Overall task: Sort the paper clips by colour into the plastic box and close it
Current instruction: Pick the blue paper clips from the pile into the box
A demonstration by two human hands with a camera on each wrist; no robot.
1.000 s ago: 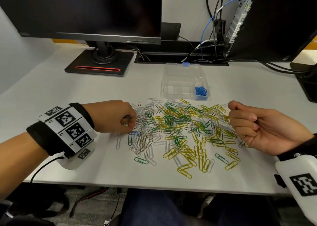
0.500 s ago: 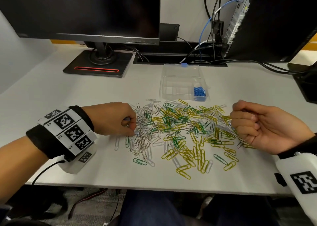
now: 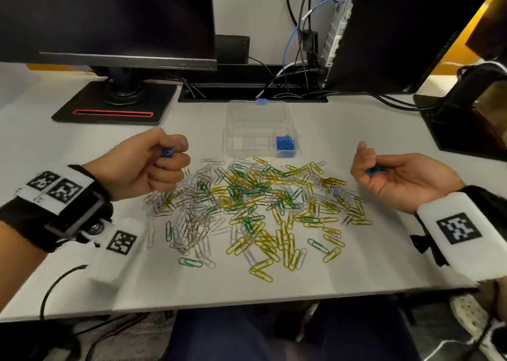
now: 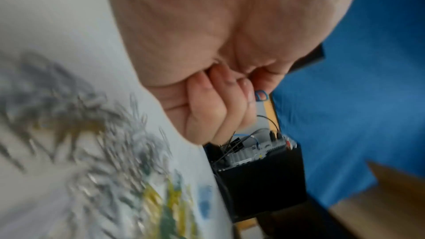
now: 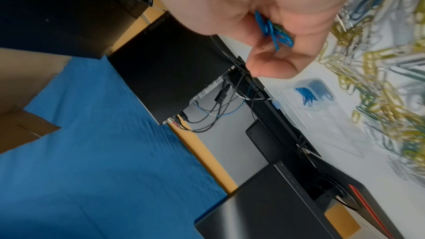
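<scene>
The left hand [image 3: 148, 166] is raised above the desk [image 3: 82, 146] at the left edge of the clip pile [image 3: 255, 209], its fingers curled in with a blue clip [image 3: 167, 152] pinched at the fingertips; in the left wrist view the same clip [image 4: 261, 95] pokes out between fingertip and thumb, the other fingers folded against the palm. The right hand [image 3: 397, 176] is held palm-up to the right of the pile, fingers bent over a small bunch of blue clips [image 3: 375, 170] lying in the palm; the right wrist view shows that bunch [image 5: 273, 32] cupped under the curled fingers.

The pile lies loose in the middle of the desk, a mix of yellow, green and silver clips, thick in the centre and thinning to single clips near the front edge; a lone green clip [image 3: 190, 262] sits at its near left.

The box [image 3: 258, 130] stands just beyond the pile, toward the far side, its clear lid open and laid back, a blue latch [image 3: 261, 102] on the far edge; its right compartment holds a heap of blue clips [image 3: 285, 143], the other compartments look bare.

A monitor [image 3: 109, 17] on a black stand [image 3: 115, 102] is at far left; a dark computer [image 3: 384, 31] with cables [image 3: 301, 45] stands at far right.
</scene>
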